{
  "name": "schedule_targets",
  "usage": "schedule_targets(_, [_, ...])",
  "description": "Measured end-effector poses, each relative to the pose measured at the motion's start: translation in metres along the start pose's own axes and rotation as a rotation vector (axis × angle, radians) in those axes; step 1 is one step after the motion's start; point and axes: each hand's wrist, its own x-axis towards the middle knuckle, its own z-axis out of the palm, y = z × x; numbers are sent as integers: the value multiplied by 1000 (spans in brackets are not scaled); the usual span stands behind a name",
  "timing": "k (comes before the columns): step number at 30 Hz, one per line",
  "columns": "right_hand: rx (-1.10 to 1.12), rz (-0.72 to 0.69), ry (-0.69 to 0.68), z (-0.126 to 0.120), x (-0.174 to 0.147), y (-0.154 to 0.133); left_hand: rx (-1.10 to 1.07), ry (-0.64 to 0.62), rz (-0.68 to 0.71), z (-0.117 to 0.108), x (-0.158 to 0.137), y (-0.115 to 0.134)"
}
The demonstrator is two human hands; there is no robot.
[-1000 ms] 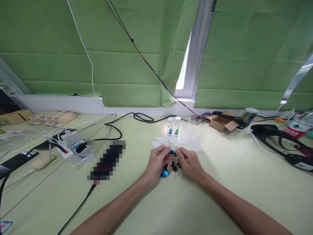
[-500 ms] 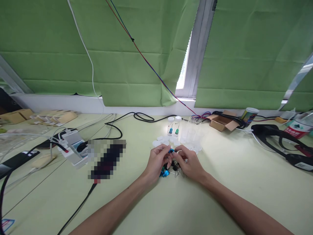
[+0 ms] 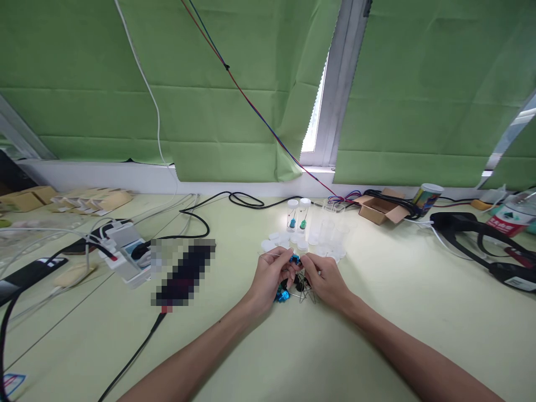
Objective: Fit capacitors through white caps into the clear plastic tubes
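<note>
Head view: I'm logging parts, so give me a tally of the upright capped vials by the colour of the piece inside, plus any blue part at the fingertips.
Capped vial with blue piece: 1
Capped vial with green piece: 1
Blue part at the fingertips: 1
Total: 3

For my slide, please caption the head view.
Left hand and right hand hold a small blue part near two vials.

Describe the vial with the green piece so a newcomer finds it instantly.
Below the bright window strip, look along the table's far side. The green-piece vial stands upright, white-capped, immediately right of the similar blue-piece vial; the green piece inside distinguishes it.
</note>
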Motion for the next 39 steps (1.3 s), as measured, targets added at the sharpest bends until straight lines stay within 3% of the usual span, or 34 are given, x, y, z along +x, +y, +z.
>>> schedule_targets(39, [38, -12, -25, -2, -1, 0, 11, 10, 5, 3, -1, 3])
